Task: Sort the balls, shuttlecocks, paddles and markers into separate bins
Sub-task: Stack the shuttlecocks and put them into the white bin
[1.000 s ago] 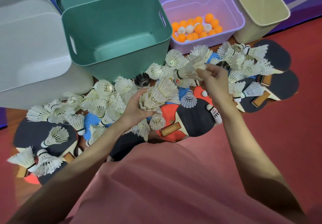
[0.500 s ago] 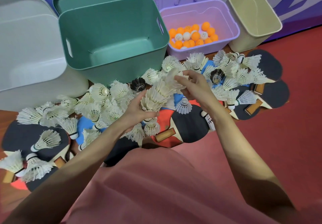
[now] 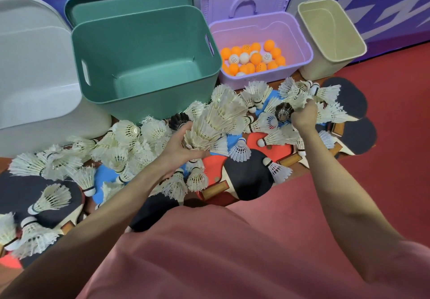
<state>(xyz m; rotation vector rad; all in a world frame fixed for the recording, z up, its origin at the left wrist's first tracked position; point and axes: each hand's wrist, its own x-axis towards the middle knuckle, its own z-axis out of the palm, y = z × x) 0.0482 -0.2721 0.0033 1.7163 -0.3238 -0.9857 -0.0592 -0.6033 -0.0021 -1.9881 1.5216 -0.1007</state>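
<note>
The left hand [image 3: 179, 146] grips a nested stack [image 3: 216, 122] of shuttlecocks, fingers curled round its lower end. The right hand [image 3: 303, 115] pinches a white shuttlecock [image 3: 300, 98] in the pile, beside a dark one [image 3: 282, 111]. The green bin [image 3: 144, 31] stands empty just behind.

Risks:
- The stack leans; a loose grip could shed its top shuttlecocks.
- Feathers interlock; a lift may drag neighbours over the paddles [image 3: 249, 175].
</note>
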